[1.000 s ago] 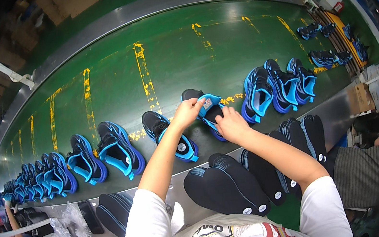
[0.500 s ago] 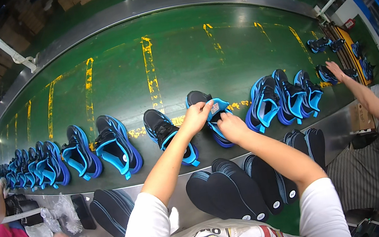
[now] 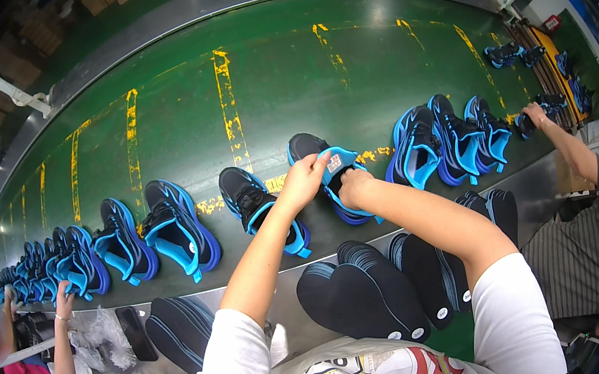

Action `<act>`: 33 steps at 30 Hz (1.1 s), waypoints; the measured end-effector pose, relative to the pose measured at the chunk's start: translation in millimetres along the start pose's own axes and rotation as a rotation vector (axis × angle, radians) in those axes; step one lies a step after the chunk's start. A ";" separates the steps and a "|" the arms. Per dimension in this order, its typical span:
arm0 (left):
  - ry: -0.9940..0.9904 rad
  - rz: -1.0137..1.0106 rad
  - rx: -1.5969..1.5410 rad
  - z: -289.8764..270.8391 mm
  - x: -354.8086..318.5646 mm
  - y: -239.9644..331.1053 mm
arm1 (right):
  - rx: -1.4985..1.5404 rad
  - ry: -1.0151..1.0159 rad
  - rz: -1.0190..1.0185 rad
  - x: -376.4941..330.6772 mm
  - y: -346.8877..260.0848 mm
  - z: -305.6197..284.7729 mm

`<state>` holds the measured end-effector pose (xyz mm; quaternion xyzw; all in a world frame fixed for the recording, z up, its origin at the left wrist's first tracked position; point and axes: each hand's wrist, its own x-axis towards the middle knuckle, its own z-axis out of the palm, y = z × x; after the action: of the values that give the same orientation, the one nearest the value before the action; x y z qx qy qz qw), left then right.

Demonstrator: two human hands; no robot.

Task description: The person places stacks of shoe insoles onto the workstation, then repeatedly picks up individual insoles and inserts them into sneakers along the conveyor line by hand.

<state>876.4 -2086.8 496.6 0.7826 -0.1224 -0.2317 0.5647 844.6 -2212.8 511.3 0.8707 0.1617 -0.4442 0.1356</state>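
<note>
A black and blue sneaker (image 3: 314,156) lies on the green conveyor belt (image 3: 263,92) in front of me. My left hand (image 3: 304,179) holds its light blue insole (image 3: 342,161) at the shoe's opening. Just right of it, my right hand (image 3: 354,187) grips the shoe's heel side. A second matching sneaker (image 3: 249,198) lies to the left, under my left forearm.
Rows of matching sneakers line the belt at left (image 3: 167,228) and right (image 3: 446,139). Stacks of dark insoles (image 3: 365,300) sit on the near ledge. One person's hand (image 3: 534,112) reaches for shoes at right; another person's hand (image 3: 63,300) reaches up at lower left.
The shoes have drifted slightly along the belt with my hands staying on the same sneaker. The person at right has brought a hand down to shoes nearer the belt's edge.
</note>
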 end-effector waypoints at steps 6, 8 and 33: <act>0.251 -0.016 0.054 5.4 3.9 5.3 | -0.167 0.040 -0.134 19.5 9.8 19.3; 0.300 -0.033 0.176 7.0 4.1 12.0 | -0.230 0.158 -0.257 17.7 17.4 21.9; 0.270 0.872 0.974 27.8 -47.6 18.2 | 0.672 1.082 -0.078 -110.0 2.0 122.6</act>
<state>822.6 -2094.3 517.3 0.8492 -0.4466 0.1996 0.1990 695.2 -2278.9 531.7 0.9604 0.0905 0.0274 -0.2622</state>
